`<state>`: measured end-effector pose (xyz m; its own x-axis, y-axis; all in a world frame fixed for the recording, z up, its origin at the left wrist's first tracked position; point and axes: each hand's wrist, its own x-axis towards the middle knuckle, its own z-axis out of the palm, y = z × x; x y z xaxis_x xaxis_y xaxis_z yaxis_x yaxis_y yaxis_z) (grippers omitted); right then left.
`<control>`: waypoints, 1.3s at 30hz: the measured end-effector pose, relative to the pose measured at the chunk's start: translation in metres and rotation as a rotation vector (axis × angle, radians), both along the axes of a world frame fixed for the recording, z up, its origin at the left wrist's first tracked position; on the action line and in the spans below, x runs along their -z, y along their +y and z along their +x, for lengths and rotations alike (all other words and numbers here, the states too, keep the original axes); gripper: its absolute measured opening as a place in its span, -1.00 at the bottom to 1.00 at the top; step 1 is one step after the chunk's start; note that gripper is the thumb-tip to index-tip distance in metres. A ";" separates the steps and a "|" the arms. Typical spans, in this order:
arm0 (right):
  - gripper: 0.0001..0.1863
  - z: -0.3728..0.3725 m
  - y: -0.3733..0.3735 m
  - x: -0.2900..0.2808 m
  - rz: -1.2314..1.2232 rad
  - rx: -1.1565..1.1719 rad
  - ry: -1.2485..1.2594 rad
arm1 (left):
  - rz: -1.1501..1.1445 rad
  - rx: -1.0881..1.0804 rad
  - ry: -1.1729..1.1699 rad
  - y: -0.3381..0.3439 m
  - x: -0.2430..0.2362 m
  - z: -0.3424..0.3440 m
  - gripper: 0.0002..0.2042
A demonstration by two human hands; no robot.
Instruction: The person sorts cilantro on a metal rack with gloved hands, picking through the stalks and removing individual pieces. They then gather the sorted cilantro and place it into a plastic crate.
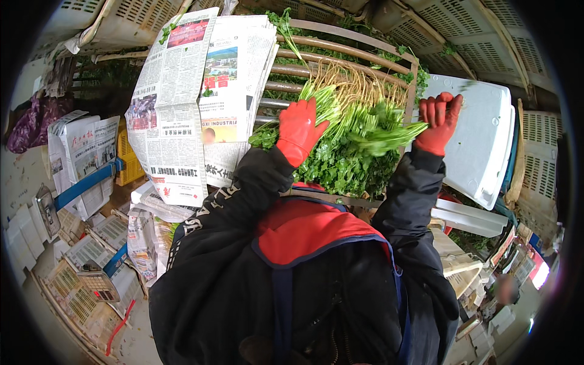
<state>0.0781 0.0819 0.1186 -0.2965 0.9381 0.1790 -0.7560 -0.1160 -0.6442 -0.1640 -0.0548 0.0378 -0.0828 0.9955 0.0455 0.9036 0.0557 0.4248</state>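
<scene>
My left hand (299,126), in a red glove, rests on the pale green stems (325,106) at the bunch's left side, fingers bent and thumb apart. My right hand (437,120), also gloved in red, is raised at the right, fingers loosely bent and partly apart, beside a motion-blurred sprig of greens (389,137) whose stem ends reach toward it. Leafy greens with tan roots (359,79) lie piled on a slatted rack (289,42). Stacked newspaper sheets (170,121) lie left of the pile.
A white foam box (471,146) stands at the right. Plastic crates (523,48) surround the rack. Purple bags (30,128), more newspapers (82,146) and a yellow crate (129,164) are at the left. A blurred person (505,292) is in the lower right background.
</scene>
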 end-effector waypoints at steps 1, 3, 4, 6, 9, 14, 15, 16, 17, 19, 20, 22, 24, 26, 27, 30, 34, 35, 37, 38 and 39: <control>-0.69 -0.002 0.003 0.002 -0.075 0.099 -0.379 | -0.015 0.019 0.002 0.002 0.000 0.002 -0.45; -0.66 -0.013 0.006 0.008 -0.110 0.039 -1.092 | -0.011 0.026 0.008 0.002 0.000 0.007 -0.46; -0.63 -0.035 0.004 0.009 -0.067 -0.138 -1.422 | -0.015 0.024 0.012 -0.001 0.001 0.008 -0.46; -0.64 -0.058 -0.003 0.042 0.056 -0.329 -1.547 | 0.003 0.029 0.010 -0.001 0.000 0.010 -0.47; -0.61 -0.092 -0.006 0.076 0.309 -0.188 -1.754 | 0.008 0.038 0.012 0.000 -0.002 0.010 -0.48; -0.69 -0.144 -0.006 0.081 0.174 -0.320 -1.457 | -0.016 0.084 0.108 -0.004 0.004 0.022 -0.47; -0.71 -0.147 -0.005 0.096 0.214 -0.361 -1.437 | -0.048 0.069 0.044 -0.003 -0.001 0.021 -0.57; -0.72 -0.148 -0.006 0.100 0.194 -0.373 -1.469 | -0.019 -0.033 -0.144 -0.003 0.002 0.016 -0.61; -0.73 -0.145 -0.008 0.103 0.170 -0.381 -1.507 | 0.013 -0.130 -0.338 -0.001 0.011 0.010 -0.65; -0.77 -0.134 -0.009 0.107 0.060 -0.377 -1.499 | 0.052 -0.261 -0.478 0.008 0.012 -0.011 -0.75; -0.77 -0.134 -0.010 0.098 -0.038 -0.406 -1.482 | 0.083 -0.267 -0.413 0.016 0.020 -0.018 -0.73; -0.76 -0.136 -0.013 0.097 -0.101 -0.387 -1.431 | 0.148 -0.271 -0.284 0.036 0.042 -0.030 -0.70; -0.75 -0.139 -0.013 0.099 -0.065 -0.371 -1.462 | 0.060 -0.298 -0.215 0.054 0.059 -0.028 -0.70; -0.74 -0.138 -0.013 0.102 -0.055 -0.359 -1.473 | -0.038 -0.297 -0.245 0.068 0.065 -0.027 -0.71; -0.73 -0.137 -0.013 0.102 -0.059 -0.358 -1.466 | -0.088 -0.284 -0.307 0.073 0.068 -0.030 -0.71; -0.75 -0.135 -0.014 0.100 -0.073 -0.348 -1.433 | -0.101 -0.272 -0.590 0.074 0.072 -0.042 -0.78; -0.77 -0.136 -0.016 0.098 -0.119 -0.339 -1.370 | -0.097 -0.338 -0.878 0.060 0.084 -0.050 -0.81; -0.76 -0.135 -0.016 0.099 -0.117 -0.327 -1.364 | -0.110 -0.351 -0.941 0.058 0.087 -0.047 -0.81; -0.77 -0.136 -0.018 0.099 -0.145 -0.312 -1.285 | -0.104 -0.370 -0.967 0.056 0.089 -0.044 -0.79; -0.77 -0.136 -0.017 0.098 -0.157 -0.304 -1.246 | -0.115 -0.408 -1.002 0.057 0.089 -0.043 -0.80; -0.77 -0.134 -0.018 0.098 -0.123 -0.286 -1.226 | -0.125 -0.446 -1.037 0.056 0.089 -0.041 -0.81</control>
<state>-0.0555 0.0643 0.0208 -0.4001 0.8039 -0.4402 0.3899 -0.2853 -0.8755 -0.2048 0.0013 -0.0507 -0.3709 0.8604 -0.3496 0.0079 0.3793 0.9252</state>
